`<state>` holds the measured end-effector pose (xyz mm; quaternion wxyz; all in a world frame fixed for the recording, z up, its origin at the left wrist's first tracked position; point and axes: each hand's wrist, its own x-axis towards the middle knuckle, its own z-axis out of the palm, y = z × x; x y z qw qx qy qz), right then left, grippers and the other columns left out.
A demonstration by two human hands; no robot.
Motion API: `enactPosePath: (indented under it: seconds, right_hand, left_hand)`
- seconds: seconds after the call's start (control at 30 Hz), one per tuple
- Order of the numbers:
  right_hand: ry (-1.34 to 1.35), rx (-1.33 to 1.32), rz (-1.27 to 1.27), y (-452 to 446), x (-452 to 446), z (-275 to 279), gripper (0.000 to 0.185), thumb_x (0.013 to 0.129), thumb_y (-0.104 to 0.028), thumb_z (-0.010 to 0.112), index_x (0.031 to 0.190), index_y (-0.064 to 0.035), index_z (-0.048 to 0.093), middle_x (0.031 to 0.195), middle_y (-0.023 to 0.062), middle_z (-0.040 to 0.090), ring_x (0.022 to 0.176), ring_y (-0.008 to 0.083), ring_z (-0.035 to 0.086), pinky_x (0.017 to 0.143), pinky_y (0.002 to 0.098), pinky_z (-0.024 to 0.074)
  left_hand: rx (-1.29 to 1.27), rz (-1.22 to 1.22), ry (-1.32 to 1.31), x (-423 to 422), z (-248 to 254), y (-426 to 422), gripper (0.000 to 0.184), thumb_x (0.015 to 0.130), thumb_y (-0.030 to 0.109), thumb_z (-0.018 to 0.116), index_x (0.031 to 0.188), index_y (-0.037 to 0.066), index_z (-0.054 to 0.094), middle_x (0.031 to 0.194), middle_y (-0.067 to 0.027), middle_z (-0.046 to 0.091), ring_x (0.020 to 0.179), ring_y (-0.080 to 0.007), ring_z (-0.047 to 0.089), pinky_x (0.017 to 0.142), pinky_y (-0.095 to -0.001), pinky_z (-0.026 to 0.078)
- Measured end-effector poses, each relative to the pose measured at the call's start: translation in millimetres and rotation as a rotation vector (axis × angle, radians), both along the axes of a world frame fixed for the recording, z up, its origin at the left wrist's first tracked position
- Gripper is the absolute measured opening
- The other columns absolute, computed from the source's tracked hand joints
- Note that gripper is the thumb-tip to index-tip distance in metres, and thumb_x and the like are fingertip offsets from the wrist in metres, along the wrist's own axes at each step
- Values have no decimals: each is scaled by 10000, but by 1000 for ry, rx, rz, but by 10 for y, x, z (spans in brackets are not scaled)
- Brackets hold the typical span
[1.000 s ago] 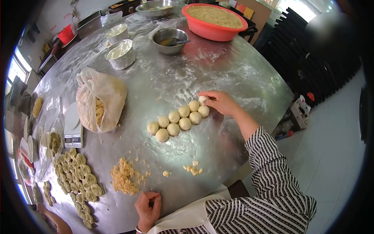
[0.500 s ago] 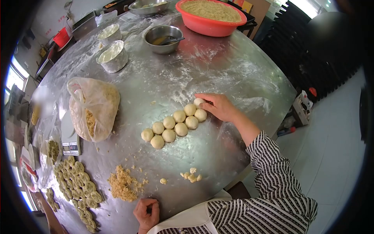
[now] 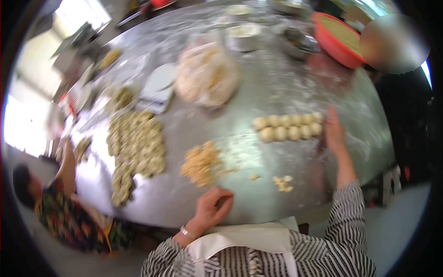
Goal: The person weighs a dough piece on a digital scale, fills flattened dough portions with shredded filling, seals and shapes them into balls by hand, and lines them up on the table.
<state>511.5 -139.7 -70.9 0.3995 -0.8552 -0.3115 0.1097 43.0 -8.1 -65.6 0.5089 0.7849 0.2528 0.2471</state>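
Two rows of round, pale dough balls point(image 3: 293, 133) lie side by side on the steel table. At their right end is my right hand point(image 3: 335, 130), its fingers stretched out along the last balls. Blur hides whether they touch. My left hand point(image 3: 214, 206) rests at the table's front edge, fingers curled into a loose fist with nothing visible inside. Just beyond it lies a heap of golden crumbly filling point(image 3: 201, 164). Several small dough scraps point(image 3: 283, 183) sit between the rows and the front edge.
A filled plastic bag point(image 3: 207, 76) stands beside a scale point(image 3: 157, 88). Greenish shaped pieces point(image 3: 138, 143) cover the table at left, near another person point(image 3: 69, 217). Farther back are a floury tub point(image 3: 243, 38), a steel bowl point(image 3: 296, 46) and a red basin point(image 3: 334, 46).
The view has swung left, bringing another person into sight and blurring the scene. My right hand has shifted from over the end ball to beside the rows' end. My left hand stays curled.
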Motion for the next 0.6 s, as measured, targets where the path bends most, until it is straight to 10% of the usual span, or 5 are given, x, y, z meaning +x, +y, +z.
enactPosePath:
  seconds: [0.27, 0.6]
  right_hand:
    - [-160, 134, -34, -300, -558, 203, 509, 1051, -92, 566, 1557, -123, 522, 1348, 79, 671, 1170, 177, 614, 959, 312, 496]
    - [-239, 97, 595, 414, -2625, 490, 316, 924, 12, 705, 1231, -64, 696, 1027, 91, 699, 811, 200, 687, 747, 324, 571]
  left_hand:
    - [-169, 173, -149, -457, 161, 75, 152, 993, 22, 711, 1144, 11, 703, 958, -39, 707, 811, -94, 678, 707, -247, 556]
    - [-112, 865, -17, -1448, -152, 693, 192, 1000, 108, 731, 1170, 20, 718, 910, -42, 715, 719, -88, 658, 673, -264, 558]
